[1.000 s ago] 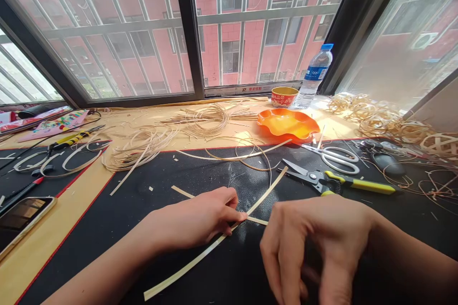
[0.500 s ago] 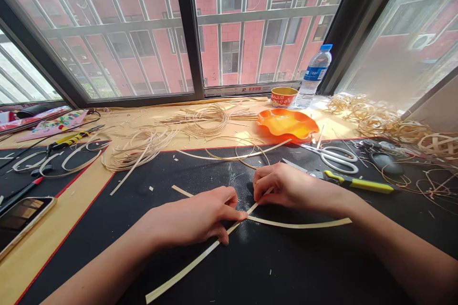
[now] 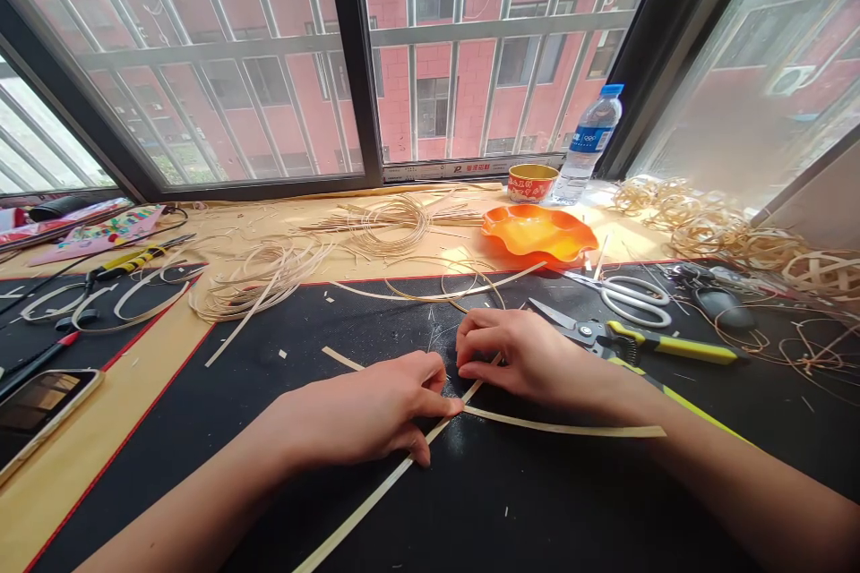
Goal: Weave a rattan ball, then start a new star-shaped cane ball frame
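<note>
Two cane strips (image 3: pixel 382 481) cross between left hand (image 3: pixel 363 412) and right hand (image 3: pixel 524 363).

A black mat (image 3: pixel 537 510) holds snips (image 3: pixel 624 338), scissors (image 3: pixel 632 300) and cane strips (image 3: pixel 430 294).

And there goes the right hand (image 3: pixel 530 358), sliding left toward the crossing, baring the blades of the yellow-handled snips (image 3: pixel 568 327), while the rattan strip's (image 3: pixel 376 501) lower end swings out past the near edge of the black mat (image 3: pixel 537 510)!
</note>
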A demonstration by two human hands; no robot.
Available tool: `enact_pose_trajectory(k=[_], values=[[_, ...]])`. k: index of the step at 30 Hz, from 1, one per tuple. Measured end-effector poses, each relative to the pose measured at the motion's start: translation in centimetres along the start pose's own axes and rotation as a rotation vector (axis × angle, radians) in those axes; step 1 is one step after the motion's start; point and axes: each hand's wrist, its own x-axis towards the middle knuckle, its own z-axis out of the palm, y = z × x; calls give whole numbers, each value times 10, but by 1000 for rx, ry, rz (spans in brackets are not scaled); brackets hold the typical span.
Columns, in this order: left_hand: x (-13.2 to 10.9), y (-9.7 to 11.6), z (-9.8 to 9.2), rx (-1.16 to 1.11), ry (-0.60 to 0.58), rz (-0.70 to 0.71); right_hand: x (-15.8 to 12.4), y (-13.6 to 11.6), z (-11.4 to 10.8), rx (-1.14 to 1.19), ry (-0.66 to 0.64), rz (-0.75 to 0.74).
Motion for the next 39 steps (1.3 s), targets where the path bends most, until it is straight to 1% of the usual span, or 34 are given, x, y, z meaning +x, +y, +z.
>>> enact_pose_trajectory(k=[3, 7, 12, 15, 17, 18, 19, 20, 21, 22, 23, 24, 25, 26, 27, 28, 29, 30, 31, 32, 33, 34, 35, 36, 39], values=[[0, 1, 0, 9, -8, 7, 4, -1, 13, -39, 58, 25], [1, 0, 1, 7, 8, 13, 7, 0, 25, 16, 98, -16], [0, 1, 1, 1, -2, -1, 10, -3, 30, 66, 67, -56], [-1, 2, 1, -10, 11, -6, 9, 0, 18, 21, 71, -54], [-1, 3, 1, -18, 16, -2, 4, 6, 0, -61, 125, -15], [-1, 3, 0, -21, 16, 2, 0, 10, -11, -105, 178, -2], [-1, 3, 0, -25, 15, 4, -4, 14, -23, -166, 221, 48], [-1, 3, 0, -29, 15, 5, -9, 19, -35, -267, 265, 144], [-1, 3, 0, -33, 16, 4, -14, 23, -46, -388, 281, 296], [-1, 3, 0, -36, 19, 5, -18, 27, -56, -486, 252, 453], [-1, 2, 0, -35, 21, 7, -21, 30, -63, -541, 186, 585], [-1, 2, 0, -32, 23, 9, -24, 32, -68, -567, 138, 667], [-2, 2, 0, -27, 24, 11, -25, 33, -71, -574, 121, 708], [-2, 1, 1, -19, 23, 14, -26, 33, -72, -568, 153, 709], [-2, 1, 1, -11, 21, 17, -26, 32, -71, -543, 233, 668], [-2, 1, 1, -4, 22, 20, -25, 29, -70, -483, 339, 587], [-2, 1, 1, -1, 23, 23, -24, 24, -67, -380, 429, 483], [-2, 1, 1, -1, 26, 27, -23, 19, -64, -238, 473, 355], [-2, 1, 1, -3, 31, 28, -21, 13, -59, -49, 434, 217], [-2, 1, 1, -5, 35, 27, -18, 7, -54, 132, 297, 102], [-2, 1, 2, -9, 35, 22, -16, 2, -49, 262, 108, -11], [-2, 2, 1, -11, 32, 13, -13, -3, -42, 329, -41, -70], [-2, 2, 1, -13, 28, 3, -10, -5, -35, 362, -125, -101], [-2, 2, 1, -17, 24, -7, -7, -7, -28, 362, -172, -98], [-1, 1, 1, -41, 11, -27, -1, -4, -10, 341, -225, -83]])
